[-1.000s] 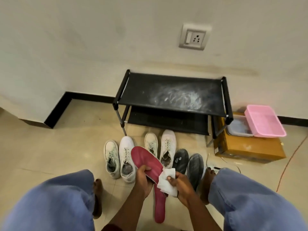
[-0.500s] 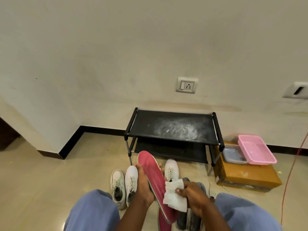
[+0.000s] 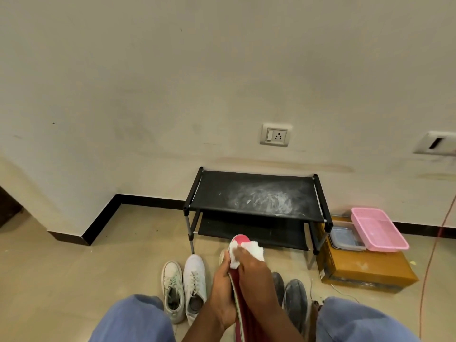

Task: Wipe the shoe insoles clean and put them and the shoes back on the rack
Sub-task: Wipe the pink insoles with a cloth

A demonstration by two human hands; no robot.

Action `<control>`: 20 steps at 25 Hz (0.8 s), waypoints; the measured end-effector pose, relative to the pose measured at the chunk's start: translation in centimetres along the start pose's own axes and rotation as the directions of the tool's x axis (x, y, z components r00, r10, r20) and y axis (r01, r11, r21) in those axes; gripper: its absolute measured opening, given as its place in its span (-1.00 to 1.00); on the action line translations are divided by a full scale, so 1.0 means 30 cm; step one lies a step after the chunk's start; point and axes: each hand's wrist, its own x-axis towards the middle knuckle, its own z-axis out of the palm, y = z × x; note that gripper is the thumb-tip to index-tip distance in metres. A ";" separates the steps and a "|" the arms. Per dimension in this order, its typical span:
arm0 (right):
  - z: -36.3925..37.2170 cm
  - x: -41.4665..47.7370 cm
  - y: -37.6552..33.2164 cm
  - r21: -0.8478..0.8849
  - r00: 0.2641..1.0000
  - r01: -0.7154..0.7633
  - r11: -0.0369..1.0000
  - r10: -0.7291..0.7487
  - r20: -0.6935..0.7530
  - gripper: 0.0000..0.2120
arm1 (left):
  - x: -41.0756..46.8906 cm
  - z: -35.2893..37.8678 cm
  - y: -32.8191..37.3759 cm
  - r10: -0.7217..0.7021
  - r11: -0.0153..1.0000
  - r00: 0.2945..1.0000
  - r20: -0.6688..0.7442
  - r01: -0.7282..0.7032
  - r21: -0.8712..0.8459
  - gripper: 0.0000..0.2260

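Insole (image 3: 243,299), red, is up in front of me, standing nearly upright between both hands, toe end pointing up toward the rack. My left hand (image 3: 222,294) is wrapped around its left edge, fingers curled closed on it, thumb side toward me. My right hand (image 3: 256,280) is pressed flat-ish against the upper face with a white wipe (image 3: 249,250) bunched under the fingers, so it's closed on the wipe, and the wipe is touching the insole right at the toe end (only a sliver of red shows above it). Lower end of the insole runs down out of view between my forearms.

Just beyond the hands, on the floor: a pair of white sneakers (image 3: 183,287) side by side to the left, another pale shoe (image 3: 222,256) mostly hidden behind my left hand, and a dark grey pair (image 3: 294,299) to the right, partly hidden by my right arm. My knees in blue trousers (image 3: 133,319) frame the bottom corners.

Further out, the black two-shelf rack (image 3: 256,201) stands against the wall, both shelves bare of shoes, top shelf smeared with white dust. Right of it, touching or just beside its leg, a cardboard box (image 3: 365,270) carries a pink tray (image 3: 377,229) and a clear tub (image 3: 344,238). Wall socket (image 3: 275,135) sits above the rack.
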 end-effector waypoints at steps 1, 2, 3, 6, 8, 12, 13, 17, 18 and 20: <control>0.019 -0.011 0.017 0.094 0.999 -0.051 0.994 0.050 0.008 -0.72 | 0.004 -0.009 0.000 0.004 1.000 1.000 -0.014 -0.004 -0.010 -0.40; 0.020 -0.021 0.015 0.077 1.000 -0.022 0.997 0.024 -0.018 -0.75 | 0.012 -0.018 0.001 0.015 1.000 0.999 -0.031 -0.016 -0.012 -0.39; 0.020 -0.026 0.020 0.028 0.998 0.048 0.998 -0.047 -0.033 -0.75 | 0.018 -0.021 0.004 0.034 0.999 0.998 -0.051 -0.035 -0.012 -0.39; 0.001 -0.015 0.041 -0.045 0.984 0.179 0.983 -0.180 -0.020 -0.70 | 0.025 -0.013 0.009 0.054 0.998 0.996 -0.076 -0.057 -0.026 -0.42; -0.001 0.012 0.050 -0.200 0.958 0.274 0.941 -0.251 0.136 -0.61 | 0.019 0.001 0.010 0.066 0.997 0.994 -0.086 -0.069 -0.032 -0.44; -0.005 0.070 0.073 -0.335 0.929 0.329 0.883 -0.238 0.284 -0.47 | 0.002 0.034 0.000 0.050 0.999 0.998 -0.040 -0.050 -0.021 -0.46; -0.014 0.084 0.079 -0.326 0.944 0.298 0.897 -0.226 0.241 -0.48 | -0.002 0.046 -0.004 0.031 1.000 0.999 -0.011 -0.031 0.008 -0.44; -0.078 0.118 0.086 -0.251 0.980 0.185 0.950 -0.197 -0.025 -0.57 | -0.019 0.080 -0.030 -0.024 0.996 0.999 0.026 0.022 0.086 -0.41; -0.090 0.113 0.086 -0.217 0.975 0.198 0.956 -0.214 -0.054 -0.59 | -0.025 0.081 -0.033 -0.029 0.996 0.999 0.023 0.027 0.082 -0.41; -0.095 0.080 0.078 -0.152 0.964 0.249 0.956 -0.260 -0.053 -0.66 | -0.036 0.074 -0.031 -0.029 0.998 0.999 0.021 0.028 0.047 -0.41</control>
